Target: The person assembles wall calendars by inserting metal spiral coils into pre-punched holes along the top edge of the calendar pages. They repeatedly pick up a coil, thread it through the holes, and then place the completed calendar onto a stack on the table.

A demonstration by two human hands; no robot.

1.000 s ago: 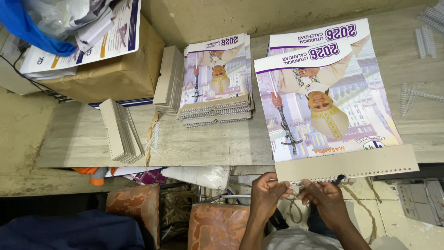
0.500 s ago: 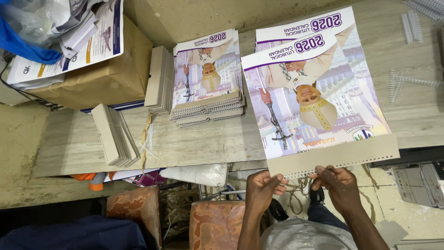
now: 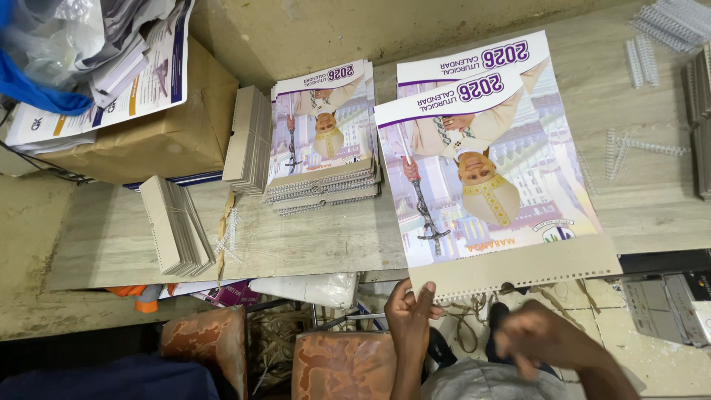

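Single head-worn view, looking steeply down over the near edge of the worktop (image 3: 296, 252), fairly close. Far edge near the frame top, hands (image 3: 411, 315) low at the near edge. No second view.

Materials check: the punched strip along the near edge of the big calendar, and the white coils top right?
Grey punched strip: likely matte greyboard, dull and fibrous-looking, with a row of small holes along its edge. White wire binding coils: probably coated metal wire, thin looped combs; plastic can't be ruled out.
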